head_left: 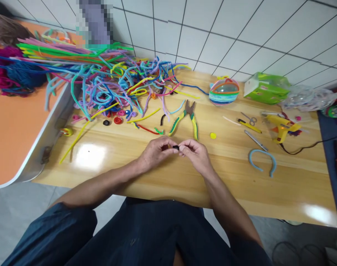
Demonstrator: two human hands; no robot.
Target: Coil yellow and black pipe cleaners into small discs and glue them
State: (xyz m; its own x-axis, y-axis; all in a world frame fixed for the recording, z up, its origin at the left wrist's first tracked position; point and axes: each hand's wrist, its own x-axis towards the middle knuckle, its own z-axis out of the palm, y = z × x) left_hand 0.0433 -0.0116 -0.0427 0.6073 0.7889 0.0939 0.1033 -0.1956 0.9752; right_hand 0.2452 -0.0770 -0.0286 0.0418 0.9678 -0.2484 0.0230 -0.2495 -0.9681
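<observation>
a small black piece (pixel 176 147) sits between the two hands, over the wooden table (pixel 157 190). the left hand (pixel 156 152) is at its nine o'clock, pinching it between thumb and forefinger. the right hand (pixel 195 153) is at its three o'clock, thumb and fingers pressed together right by its end; whether they grip it too, i cannot tell.

from the piece, the open-jawed pliers (pixel 196 127) lie near one o'clock, just past the hands, and the striped ball (pixel 224 92) farther out between one and two. a yellow disc (pixel 213 135) is between two and three, with the yellow glue gun (pixel 281 129) well beyond it. the blue arch (pixel 262 152) lies just past three, and tangled pipe cleaners (pixel 102 90) spread around ten to eleven.
</observation>
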